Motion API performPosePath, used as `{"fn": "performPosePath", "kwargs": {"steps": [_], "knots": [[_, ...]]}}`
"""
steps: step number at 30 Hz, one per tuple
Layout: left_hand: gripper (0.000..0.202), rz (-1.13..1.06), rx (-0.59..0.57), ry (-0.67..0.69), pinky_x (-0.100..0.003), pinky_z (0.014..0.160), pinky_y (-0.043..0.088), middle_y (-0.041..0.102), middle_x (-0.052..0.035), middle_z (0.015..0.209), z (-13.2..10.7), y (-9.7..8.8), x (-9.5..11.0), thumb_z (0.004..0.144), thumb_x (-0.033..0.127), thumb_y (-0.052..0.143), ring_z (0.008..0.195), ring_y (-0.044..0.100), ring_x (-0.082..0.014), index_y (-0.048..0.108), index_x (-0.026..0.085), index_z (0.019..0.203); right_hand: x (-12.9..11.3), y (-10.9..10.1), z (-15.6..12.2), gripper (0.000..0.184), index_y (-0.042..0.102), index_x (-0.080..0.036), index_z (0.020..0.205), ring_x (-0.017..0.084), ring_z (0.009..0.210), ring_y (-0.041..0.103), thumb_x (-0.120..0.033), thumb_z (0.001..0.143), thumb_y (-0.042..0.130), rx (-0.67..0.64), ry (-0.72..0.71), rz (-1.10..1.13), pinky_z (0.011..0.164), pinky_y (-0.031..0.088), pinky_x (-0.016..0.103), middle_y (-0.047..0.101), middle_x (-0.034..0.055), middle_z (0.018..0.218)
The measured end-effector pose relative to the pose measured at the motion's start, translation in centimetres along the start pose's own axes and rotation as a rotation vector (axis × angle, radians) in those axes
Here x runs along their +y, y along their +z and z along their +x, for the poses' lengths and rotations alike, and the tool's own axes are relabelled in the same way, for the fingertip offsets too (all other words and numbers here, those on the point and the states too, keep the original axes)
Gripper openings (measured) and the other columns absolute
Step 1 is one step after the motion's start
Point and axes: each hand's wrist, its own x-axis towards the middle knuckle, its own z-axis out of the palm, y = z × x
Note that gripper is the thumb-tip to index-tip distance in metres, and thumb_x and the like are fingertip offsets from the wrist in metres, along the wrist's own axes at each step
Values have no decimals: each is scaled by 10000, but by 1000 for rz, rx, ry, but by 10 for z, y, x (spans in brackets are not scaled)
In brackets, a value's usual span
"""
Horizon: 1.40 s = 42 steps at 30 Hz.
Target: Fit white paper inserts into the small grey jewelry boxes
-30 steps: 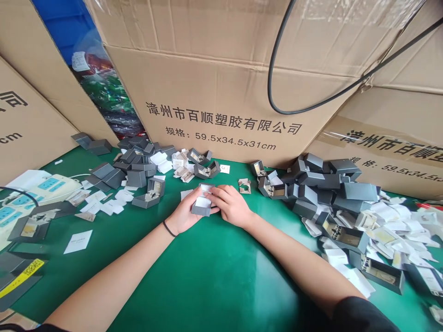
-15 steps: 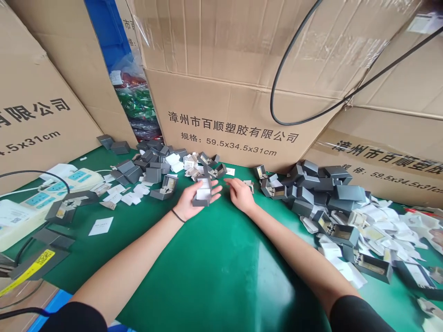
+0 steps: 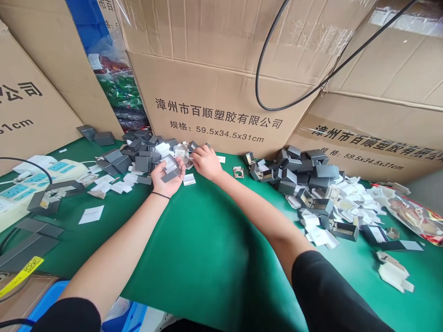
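My left hand (image 3: 168,180) is palm up over the left middle of the green table, its fingers wrapped round a small dark grey hinged box (image 3: 170,175). A pale insert shows inside this box. Just right of it, my right hand (image 3: 206,162) is back down, bent fingers together over the rear pile. Its fingertips touch the scraps there, and anything between them is hidden. A small white card (image 3: 189,180) lies on the table between the hands. Behind my left hand are several more dark grey boxes (image 3: 141,163) and white paper pieces (image 3: 162,148).
Another heap of dark grey boxes (image 3: 327,171) and white paper inserts (image 3: 349,193) lies to the right. On the left sits a power strip (image 3: 20,189) with cables. Large cardboard cartons (image 3: 214,92) wall the back, with a black cable (image 3: 258,78) looping before them.
My right hand has moved left and back to the rear pile. My left hand has turned and tilted the box. The camera view has shifted right and down.
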Motion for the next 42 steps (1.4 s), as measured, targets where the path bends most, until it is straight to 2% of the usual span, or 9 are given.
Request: {"fn": "performPosePath", "kwargs": {"steps": [3,7,18,23,26,30,33,35,42], "knots": [[268,13,15,18,-277,658,538,684,-67,850,2,1,1,831,262,427,748,662,-173,564,163,1039,-9,10,30,230,644,-172,953,282,1084,400,-157,885,424,-136,-6,-50,839,363,411,574,111,1126],[244,17,41,38,-277,671,525,692,-46,851,5,4,0,825,290,439,765,658,-171,577,194,1003,-15,20,42,245,654,-141,857,292,1091,420,-129,879,411,-258,-61,-91,854,362,437,609,127,1067],[236,17,-17,30,-263,600,493,689,-59,869,4,3,-5,819,284,439,724,641,-166,590,174,963,-13,23,51,263,639,-98,687,189,1002,548,-160,882,475,-240,-159,-86,877,384,375,697,54,857],[214,55,-13,28,-279,618,504,686,-65,901,-1,5,-4,813,268,458,756,640,-177,604,166,931,-1,14,35,192,631,-128,888,229,1022,513,-107,878,441,-180,-114,-13,874,397,397,658,101,1000],[233,93,-45,38,-298,643,517,680,-78,917,-4,9,-5,811,261,461,789,641,-189,615,151,947,8,5,13,226,608,-141,989,213,1008,507,-139,902,400,-19,98,257,875,401,357,633,97,1010],[257,153,-75,37,-273,607,518,680,-93,955,-11,20,-15,817,260,460,765,637,-173,635,131,954,19,-3,-24,197,610,-142,954,134,743,545,-217,882,443,159,468,943,693,437,254,628,36,844],[261,235,-18,-48,-298,688,542,684,-100,991,-20,30,-29,840,209,431,838,645,-183,651,115,944,20,-3,-51,161,606,-161,879,82,548,475,-300,803,576,81,660,1496,522,391,201,549,-36,625],[268,306,43,-124,-345,790,542,696,-93,956,-25,36,-38,855,167,410,881,648,-193,660,109,933,20,-1,-63,202,600,-169,840,63,520,470,-295,706,684,14,722,1750,488,388,177,548,-50,604],[245,409,74,-247,-459,938,486,711,-86,934,-25,35,-47,865,164,440,911,653,-220,673,117,924,36,7,-71,339,620,-176,862,77,620,565,-250,580,792,-133,742,2054,565,500,182,618,-31,719]]}}
